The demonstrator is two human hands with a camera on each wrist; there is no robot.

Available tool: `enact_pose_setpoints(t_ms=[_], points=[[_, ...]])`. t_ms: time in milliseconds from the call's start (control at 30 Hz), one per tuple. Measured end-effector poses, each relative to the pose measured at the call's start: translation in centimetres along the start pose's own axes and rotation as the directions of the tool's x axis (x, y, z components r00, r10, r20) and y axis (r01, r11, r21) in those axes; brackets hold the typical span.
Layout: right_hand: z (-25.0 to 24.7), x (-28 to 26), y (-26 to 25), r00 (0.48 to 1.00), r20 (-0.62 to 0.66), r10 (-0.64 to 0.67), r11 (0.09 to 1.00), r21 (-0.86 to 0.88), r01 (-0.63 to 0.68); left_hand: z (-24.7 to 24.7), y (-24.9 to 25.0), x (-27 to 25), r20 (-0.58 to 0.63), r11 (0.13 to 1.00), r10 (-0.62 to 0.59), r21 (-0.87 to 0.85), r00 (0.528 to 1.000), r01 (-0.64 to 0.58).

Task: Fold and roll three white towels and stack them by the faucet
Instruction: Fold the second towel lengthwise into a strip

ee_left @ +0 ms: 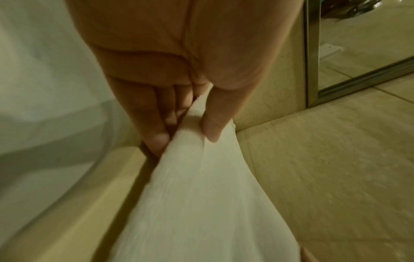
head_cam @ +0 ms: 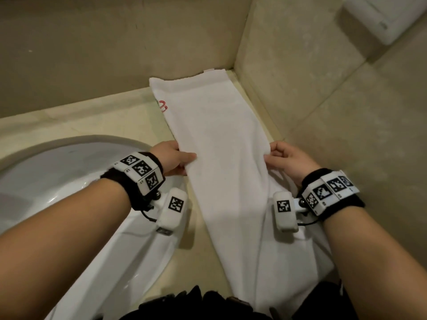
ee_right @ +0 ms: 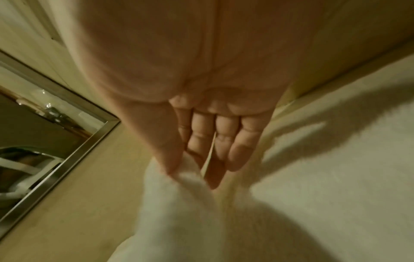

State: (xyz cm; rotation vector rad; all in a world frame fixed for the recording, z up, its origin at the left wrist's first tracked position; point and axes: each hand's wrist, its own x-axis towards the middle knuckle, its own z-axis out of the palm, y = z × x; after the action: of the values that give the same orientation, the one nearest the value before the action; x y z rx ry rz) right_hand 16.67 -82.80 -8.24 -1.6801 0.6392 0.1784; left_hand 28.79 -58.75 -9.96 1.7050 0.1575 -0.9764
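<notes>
The head view looks steeply down from above onto the counter's (head_cam: 129,107) far right corner. Each wrist view looks along its palm, very near the fingers; all three share the white towel (head_cam: 221,158) and counter.

No legible text in my view: red embroidery (head_cam: 163,105) at 10 o'clock on the white towel (head_cam: 221,144) is unreadable, and my wristbands (head_cam: 141,172) carry only coded markers.
</notes>
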Motion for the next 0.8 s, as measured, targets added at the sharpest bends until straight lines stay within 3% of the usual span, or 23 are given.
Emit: enact_pose_setpoints(t_ms=[67,133,167,233,300,333,400,433,500,600,700,800], points=[[-0.3,0.6,0.3,0.985,-0.174,-0.005,0.955,-0.292,-0.047,0.7,-0.8,-0.5,0.026,0.999,-0.015,-0.031,1.0,0.016],[-0.5,1.2,0.5,0.958,-0.283,-0.04,0.721,-0.672,-0.168,1.4,-1.6,-1.0,0.056,0.999,-0.03,-0.017,0.998,0.031],[-0.5,1.4,0.8,0.956,-0.29,-0.039,0.616,-0.76,-0.205,1.9,-2.0,-1.2,0.055,0.999,-0.032,0.007,0.998,0.032],[-0.2,1.3,1.3,0.957,-0.287,-0.032,0.563,-0.796,-0.221,2.3,-2.7,-1.6,0.015,0.996,-0.013,0.087,1.0,0.012],[0.1,0.8,1.4,0.956,-0.287,-0.06,0.642,-0.745,-0.183,1.9,-2.8,-1.9,-0.026,0.991,0.005,0.131,1.0,-0.001],[0.2,0.4,1.6,0.961,-0.27,-0.066,0.751,-0.647,-0.13,1.3,-2.8,-1.9,-0.034,0.992,-0.005,0.125,0.999,0.009],[0.7,-1.0,1.8,0.978,-0.207,0.018,0.969,-0.239,-0.069,-0.3,-2.6,-2.0,-0.047,0.994,-0.031,0.103,0.998,0.036],[1.0,-1.8,2.0,0.988,-0.143,0.054,0.997,-0.038,-0.06,-1.1,-2.6,-2.2,-0.057,0.993,-0.04,0.109,0.998,0.046],[1.7,-2.9,2.3,0.999,0.002,0.043,0.994,0.099,-0.043,-2.2,-2.7,-2.4,-0.066,0.99,-0.04,0.13,0.997,0.049],[3.3,-4.1,2.3,0.99,0.131,-0.043,0.999,-0.017,0.045,-2.3,-2.9,-3.2,-0.05,0.996,-0.02,0.086,0.999,0.025],[3.9,-4.8,2.3,0.987,0.119,-0.106,0.994,0.045,0.101,-1.4,-3.5,-3.9,-0.02,1.0,-0.007,0.008,1.0,0.008],[3.4,-5.5,2.7,0.999,-0.017,-0.041,0.979,0.2,0.043,-0.9,-4.4,-4.6,0.013,0.999,-0.01,-0.039,1.0,0.011]])
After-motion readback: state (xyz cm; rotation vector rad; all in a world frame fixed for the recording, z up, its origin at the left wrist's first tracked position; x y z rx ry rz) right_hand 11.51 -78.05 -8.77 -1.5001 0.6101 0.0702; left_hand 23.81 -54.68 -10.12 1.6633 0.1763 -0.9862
